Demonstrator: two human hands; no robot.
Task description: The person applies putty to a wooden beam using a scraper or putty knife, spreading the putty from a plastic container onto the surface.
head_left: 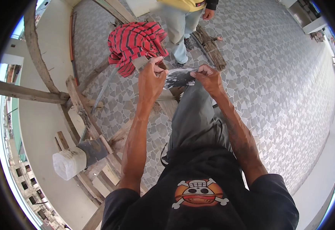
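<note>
Grey floor tiles with an irregular stone pattern (pixel 248 92) spread out beneath you, meeting a pale wall (pixel 41 126) along the left side. Between your hands, ahead of your bent knee, is a thin dark sheet with white smears (pixel 179 79). It is up off the floor, its long axis running roughly crosswise from one hand to the other. Your left hand (pixel 155 71) has its thumb and fingers closed on the left end; your right hand (pixel 209 78) pinches the upper right corner, fingertips together. Neither hand is nearer, since each is touching its own end, and the smeared middle lies uncovered between them.

Just beside your left fingers is a flat grey-brown piece (pixel 140 63); whether you grip it or it lies behind them, you cannot tell from here. Beyond that hand, a crumpled red cloth with dark stripes (pixel 137 43) hides most of whatever holds it up. Your leg in dark grey trousers (pixel 194 115) fills the space just behind the sheet's near edge, and a pale wooden board (pixel 169 108) shows at its left.

Farther ahead, a person in light blue jeans (pixel 176 32) stands beside a weathered wooden beam (pixel 212 50). Rough timber framing (pixel 77 101) crowds your left side, with a translucent white plastic container (pixel 70 163) against a dark grey panel (pixel 93 151), well apart from both hands.
</note>
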